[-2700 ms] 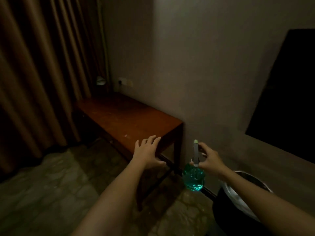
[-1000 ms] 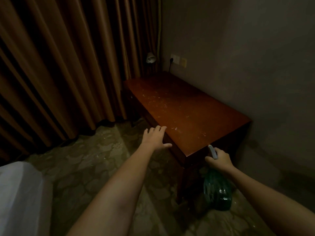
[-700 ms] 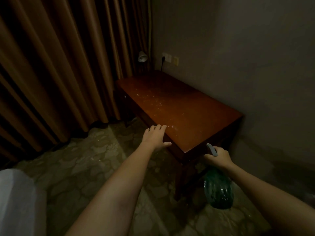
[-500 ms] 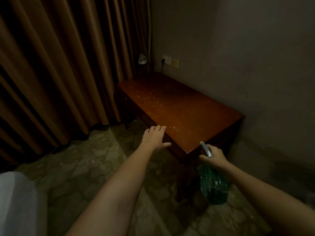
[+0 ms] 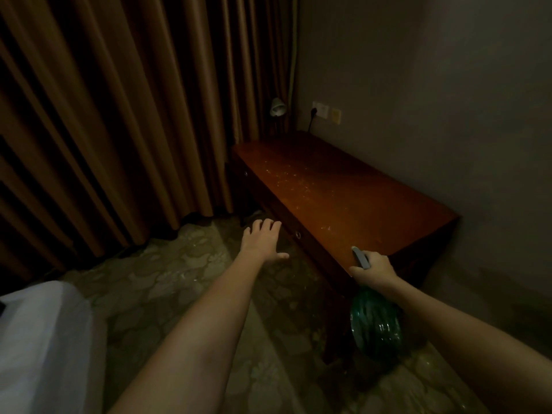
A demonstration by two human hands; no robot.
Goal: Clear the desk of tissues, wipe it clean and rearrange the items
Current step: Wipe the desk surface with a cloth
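Right hand (image 5: 375, 268) clamped on spray bottle (image 5: 375, 322) at desk (image 5: 343, 198) near corner | left hand (image 5: 263, 243) spread, empty | risk: bottle knocks the edge, slips

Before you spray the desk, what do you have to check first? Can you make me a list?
1. Grip on the spray bottle: the right hand holds it by the neck. Ok.
2. Nozzle aimed at the desk: the bottle hangs below the desk's edge. Not ok.
3. Left hand free: open, holding nothing. Ok.
4. Something to wipe with: neither hand has any. Not ok.
5. Desk top cleared: only pale specks on it. Ok.
6. Liquid left in the bottle: too dark. Cannot tell.
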